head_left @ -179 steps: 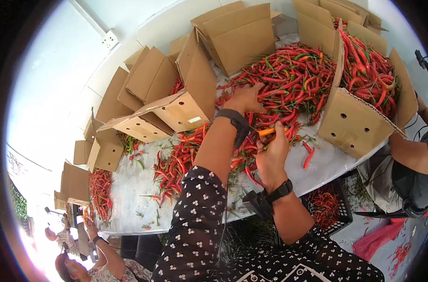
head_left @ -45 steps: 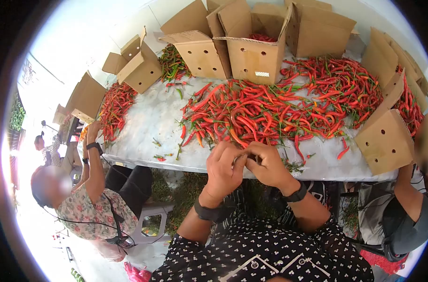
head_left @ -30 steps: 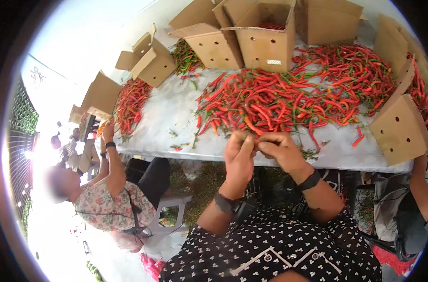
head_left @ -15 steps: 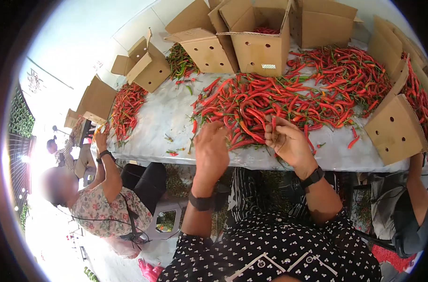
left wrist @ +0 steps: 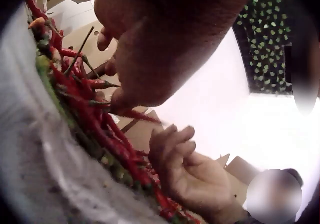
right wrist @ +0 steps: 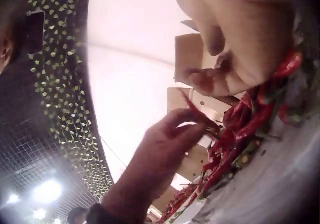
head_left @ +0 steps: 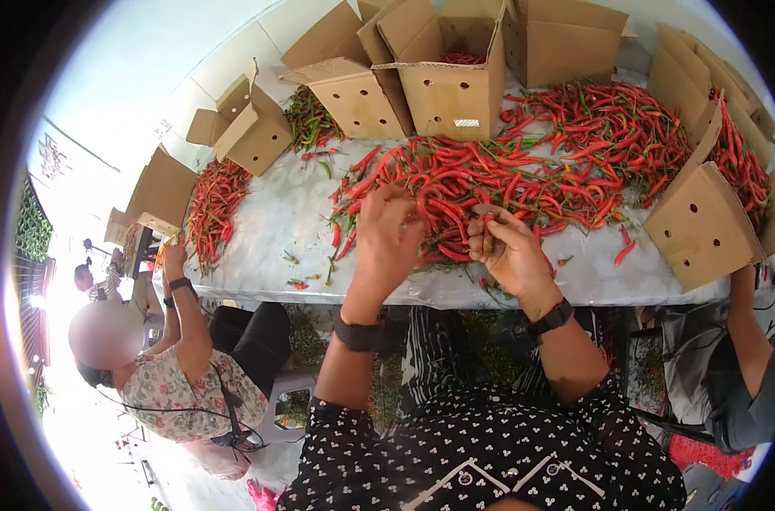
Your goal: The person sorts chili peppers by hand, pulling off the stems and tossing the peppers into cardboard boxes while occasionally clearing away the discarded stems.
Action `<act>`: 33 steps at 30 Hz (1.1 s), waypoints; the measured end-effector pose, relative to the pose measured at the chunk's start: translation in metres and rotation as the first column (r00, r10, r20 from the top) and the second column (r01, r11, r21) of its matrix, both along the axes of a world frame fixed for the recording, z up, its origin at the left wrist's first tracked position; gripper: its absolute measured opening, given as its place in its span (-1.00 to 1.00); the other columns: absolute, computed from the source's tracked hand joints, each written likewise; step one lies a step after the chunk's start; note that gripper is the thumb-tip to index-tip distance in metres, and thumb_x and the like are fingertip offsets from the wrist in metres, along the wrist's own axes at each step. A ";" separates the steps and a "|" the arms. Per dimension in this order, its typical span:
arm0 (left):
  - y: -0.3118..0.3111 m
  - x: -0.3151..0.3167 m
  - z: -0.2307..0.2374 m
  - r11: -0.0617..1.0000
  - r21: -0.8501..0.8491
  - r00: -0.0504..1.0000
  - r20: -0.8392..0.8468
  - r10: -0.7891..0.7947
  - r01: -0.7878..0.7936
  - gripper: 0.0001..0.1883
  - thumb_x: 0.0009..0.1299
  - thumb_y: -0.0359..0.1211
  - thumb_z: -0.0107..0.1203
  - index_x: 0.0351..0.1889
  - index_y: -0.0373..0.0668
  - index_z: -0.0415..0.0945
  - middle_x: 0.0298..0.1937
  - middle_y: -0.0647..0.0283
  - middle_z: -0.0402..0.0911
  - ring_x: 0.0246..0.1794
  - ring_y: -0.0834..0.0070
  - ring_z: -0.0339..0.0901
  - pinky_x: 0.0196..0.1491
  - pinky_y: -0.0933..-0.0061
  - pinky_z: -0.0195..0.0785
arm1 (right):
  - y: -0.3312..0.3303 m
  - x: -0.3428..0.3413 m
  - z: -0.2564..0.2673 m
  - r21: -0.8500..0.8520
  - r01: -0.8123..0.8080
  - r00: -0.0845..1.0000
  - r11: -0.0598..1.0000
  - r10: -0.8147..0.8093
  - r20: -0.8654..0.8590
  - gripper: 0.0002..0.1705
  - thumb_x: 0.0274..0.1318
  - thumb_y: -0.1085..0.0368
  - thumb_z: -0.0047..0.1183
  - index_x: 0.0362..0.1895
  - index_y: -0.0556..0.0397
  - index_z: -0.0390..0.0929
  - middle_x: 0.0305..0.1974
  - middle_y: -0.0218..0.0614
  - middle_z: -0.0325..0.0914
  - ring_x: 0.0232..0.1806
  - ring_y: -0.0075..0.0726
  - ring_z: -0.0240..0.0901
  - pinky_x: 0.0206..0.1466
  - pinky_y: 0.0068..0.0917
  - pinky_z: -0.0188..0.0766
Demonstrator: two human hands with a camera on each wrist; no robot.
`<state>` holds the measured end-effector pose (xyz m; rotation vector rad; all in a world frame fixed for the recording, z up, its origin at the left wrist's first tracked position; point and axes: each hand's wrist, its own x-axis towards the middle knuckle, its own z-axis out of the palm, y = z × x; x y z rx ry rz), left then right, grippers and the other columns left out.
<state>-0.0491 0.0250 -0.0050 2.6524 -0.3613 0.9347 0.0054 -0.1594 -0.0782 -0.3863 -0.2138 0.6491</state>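
My left hand (head_left: 386,247) is over the near edge of the heap of red chilies (head_left: 464,175) in the head view. Its thumb and finger pinch a red chili (right wrist: 192,106), whose tip sticks up in the right wrist view. To its right, my right hand (head_left: 519,260) has its fingers curled in towards the palm. A small reddish bit of chili (head_left: 489,218) shows between its thumb and finger; the rest is hidden by the fingers. From the left wrist, the right hand (left wrist: 187,176) appears beyond the heap, close to the left.
Open cardboard boxes (head_left: 451,98) line the back of the white-covered table (head_left: 268,226). Another box (head_left: 707,226) full of chilies stands at the right. A smaller chili pile (head_left: 213,209) lies left. People sit at both sides, one in a floral shirt (head_left: 192,387).
My hands, together at the table edge a second ago, have parted. The left has moved forward to the heap and now pinches a chili; the right keeps its curled hold, slightly right of it.
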 end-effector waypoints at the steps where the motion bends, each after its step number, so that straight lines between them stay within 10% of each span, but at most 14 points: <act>1: 0.002 0.002 0.002 0.970 -0.243 1.000 -0.014 -0.013 0.009 -0.81 0.09 -0.51 0.05 -0.31 -0.15 0.46 -0.13 0.14 0.41 -0.12 0.22 0.38 -0.12 0.27 0.24 | -0.002 0.001 0.003 -0.008 0.031 0.999 0.999 -0.031 0.019 -0.77 0.16 0.40 -0.23 -0.08 0.11 0.31 -0.29 -0.10 0.48 -0.34 -0.21 0.47 -0.30 -0.33 0.40; 4: 0.005 -0.001 0.005 0.739 -0.672 0.985 -0.150 -0.083 -0.040 -0.83 0.27 -0.53 -0.09 -0.18 -0.21 0.37 -0.14 0.13 0.49 -0.15 0.29 0.47 -0.09 0.38 0.30 | -0.007 0.002 0.011 -0.034 0.092 0.995 0.995 -0.091 0.052 -0.78 0.14 0.42 -0.22 -0.10 0.10 0.32 -0.34 -0.14 0.47 -0.42 -0.30 0.43 -0.39 -0.39 0.36; 6: 0.011 0.004 -0.008 0.347 -0.914 0.951 0.108 -0.291 0.210 -0.85 0.37 -0.48 -0.20 -0.12 -0.23 0.29 -0.16 0.14 0.51 -0.19 0.36 0.50 -0.10 0.40 0.34 | -0.013 0.000 0.019 -0.054 0.126 0.990 0.991 -0.122 0.064 -0.78 0.14 0.42 -0.21 -0.10 0.11 0.31 -0.37 -0.17 0.47 -0.46 -0.33 0.41 -0.42 -0.42 0.33; 7: 0.011 0.001 -0.008 0.346 -0.914 0.951 0.113 -0.289 0.214 -0.85 0.37 -0.48 -0.20 -0.12 -0.23 0.29 -0.16 0.14 0.51 -0.19 0.36 0.50 -0.10 0.40 0.34 | -0.018 -0.005 0.026 -0.147 0.179 0.981 0.973 -0.166 0.097 -0.79 0.14 0.40 -0.20 -0.11 0.11 0.31 -0.38 -0.18 0.47 -0.47 -0.35 0.40 -0.44 -0.43 0.32; 9: 0.013 -0.008 -0.009 -0.087 -0.989 0.912 0.142 -0.385 0.117 -0.84 0.43 -0.42 -0.28 -0.09 -0.22 0.25 -0.15 0.13 0.50 -0.18 0.34 0.51 -0.10 0.34 0.37 | -0.031 -0.017 0.044 -0.288 0.291 0.941 0.912 -0.218 0.261 -0.79 0.15 0.34 -0.18 -0.13 0.13 0.31 -0.41 -0.23 0.45 -0.50 -0.40 0.37 -0.49 -0.49 0.27; 13: 0.010 -0.018 -0.019 -0.277 -0.959 0.893 0.169 -0.417 0.052 -0.86 0.43 -0.36 -0.25 -0.13 -0.17 0.26 -0.15 0.16 0.51 -0.18 0.37 0.52 -0.15 0.34 0.40 | -0.094 -0.056 0.059 -0.579 0.533 0.826 0.617 -0.232 0.513 -0.83 0.14 0.36 -0.23 -0.21 0.14 0.31 -0.48 -0.33 0.37 -0.54 -0.49 0.30 -0.49 -0.54 0.24; 17: 0.009 -0.020 -0.030 -0.287 -0.958 0.896 0.152 -0.418 0.029 -0.87 0.43 -0.34 -0.22 -0.16 -0.15 0.27 -0.17 0.19 0.52 -0.21 0.41 0.52 -0.17 0.36 0.39 | -0.179 -0.108 0.046 -0.837 0.506 0.862 0.207 -0.109 0.495 -0.83 0.09 0.36 -0.18 -0.23 0.14 0.38 -0.49 -0.40 0.35 -0.46 -0.50 0.31 -0.42 -0.52 0.27; 19: 0.009 -0.016 -0.035 -0.248 -0.967 0.892 0.163 -0.421 0.060 -0.82 0.42 -0.32 -0.20 -0.12 -0.19 0.29 -0.17 0.16 0.51 -0.23 0.35 0.52 -0.20 0.30 0.43 | -0.233 -0.127 0.003 -0.717 0.673 0.725 -0.183 0.356 0.590 -0.80 0.00 0.35 -0.08 -0.27 0.18 0.41 -0.43 -0.34 0.41 -0.38 -0.43 0.37 -0.30 -0.48 0.31; 22: 0.004 -0.007 -0.031 -0.244 -0.969 0.897 0.150 -0.415 0.049 -0.84 0.42 -0.33 -0.18 -0.16 -0.20 0.29 -0.18 0.18 0.51 -0.28 0.42 0.52 -0.24 0.38 0.43 | -0.219 -0.142 0.017 -0.406 0.852 0.523 -0.332 0.587 0.618 -0.76 -0.09 0.37 -0.04 -0.26 0.21 0.42 -0.41 -0.28 0.44 -0.34 -0.44 0.36 -0.21 -0.50 0.30; 25: -0.001 0.011 -0.018 -0.077 -0.994 0.919 0.096 -0.382 0.072 -0.91 0.39 -0.38 -0.16 -0.25 -0.20 0.27 -0.32 0.25 0.54 -0.33 0.55 0.51 -0.33 0.46 0.39 | -0.158 -0.117 0.051 -0.673 0.723 0.688 -0.157 0.259 0.678 -0.76 -0.08 0.34 -0.03 -0.29 0.21 0.46 -0.41 -0.15 0.49 -0.39 -0.41 0.41 -0.29 -0.47 0.31; 28: -0.011 0.025 -0.002 0.163 -0.984 0.955 0.023 -0.297 0.074 -0.87 0.34 -0.38 -0.09 -0.30 -0.27 0.30 -0.39 0.22 0.54 -0.40 0.54 0.50 -0.39 0.49 0.36 | -0.087 -0.073 0.064 -0.656 0.737 0.641 0.164 0.140 0.755 -0.74 -0.06 0.36 0.01 -0.23 0.22 0.44 -0.34 -0.26 0.53 -0.39 -0.48 0.39 -0.29 -0.54 0.32; 33: -0.010 0.049 -0.008 0.470 -0.882 0.989 -0.051 -0.141 0.021 -0.80 0.25 -0.36 0.02 -0.36 -0.36 0.34 -0.45 0.13 0.52 -0.45 0.50 0.47 -0.39 0.47 0.30 | 0.028 -0.007 0.062 -0.471 0.840 0.465 0.269 0.089 0.881 -0.69 -0.08 0.34 0.06 -0.19 0.19 0.43 -0.30 -0.13 0.54 -0.28 -0.28 0.50 -0.19 -0.43 0.37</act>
